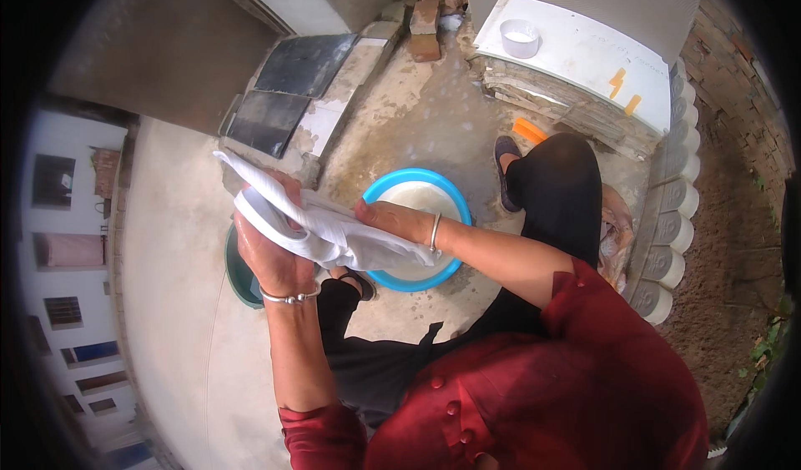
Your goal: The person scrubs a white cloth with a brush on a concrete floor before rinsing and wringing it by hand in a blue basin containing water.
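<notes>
A white cloth (335, 235) stretches between my two hands above a blue-rimmed basin (464, 204). My left hand (266, 257), which looks wet, grips a bunched loop of it, and one twisted end sticks up past the fingers. On the cloth's other side, my right hand (400, 220) has hold of its edge; the thumb shows, while the cloth hides most of the fingers. Cloudy, whitish water (416, 201) fills the basin, partly covered by the cloth and my right forearm. A green tub (234, 270) stands on the ground behind my left hand.
A white board (582, 57) on a low stack at the upper right carries a small plastic tub (519, 38) with white contents. An orange object (529, 130) lies near my shoe. Bricks (425, 29) sit at the top, beyond wet concrete. Dark slabs (303, 63) line the step.
</notes>
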Demonstrator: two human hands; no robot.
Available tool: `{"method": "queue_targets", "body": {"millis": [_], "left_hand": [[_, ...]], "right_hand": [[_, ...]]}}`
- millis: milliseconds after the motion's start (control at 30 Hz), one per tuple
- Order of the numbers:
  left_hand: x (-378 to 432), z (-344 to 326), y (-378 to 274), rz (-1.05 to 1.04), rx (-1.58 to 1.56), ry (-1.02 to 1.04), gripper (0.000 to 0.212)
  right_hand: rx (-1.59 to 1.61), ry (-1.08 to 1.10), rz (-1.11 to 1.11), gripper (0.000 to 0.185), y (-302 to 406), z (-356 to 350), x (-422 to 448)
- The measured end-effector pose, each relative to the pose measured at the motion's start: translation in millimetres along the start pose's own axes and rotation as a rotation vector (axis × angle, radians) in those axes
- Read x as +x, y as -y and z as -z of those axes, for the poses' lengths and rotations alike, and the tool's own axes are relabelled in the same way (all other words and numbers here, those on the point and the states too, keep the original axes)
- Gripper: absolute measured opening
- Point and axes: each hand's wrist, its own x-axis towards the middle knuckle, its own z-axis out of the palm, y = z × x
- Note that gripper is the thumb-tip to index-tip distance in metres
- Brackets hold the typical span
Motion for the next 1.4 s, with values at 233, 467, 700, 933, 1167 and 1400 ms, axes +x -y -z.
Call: {"method": "queue_targets", "body": {"millis": [233,467,700,933,1167,1400], "left_hand": [[38,-3,-47,-0.09,-0.228,0.04,0.026],[68,74,-67,-0.105,-0.105,-0.227,0.016],[94,168,-41,-0.033,-0.128,-0.51,0.016],[80,114,-3,-0.033,-0.053,-0.903,0.03],[32,143,63,0.077,-0.156,-0.833,0.031],[-60,172,182,0.626,-0.303,-0.699,0.044]], "right_hand": [[-0.147,-0.095,-0.104,0.083,-52,22,6],[-0.053,-0.144,-0.269,0.081,-35,11,-16],[-0.158,0.009,0.077,0.089,-41,7,-33],[-0.511,-0.286,-0.07,0.071,-42,6,-29],[-0.629,-0.572,0.094,0.055,-53,11,-29],[-0.775,-0.56,0.278,0.058,-54,4,-24]]}}
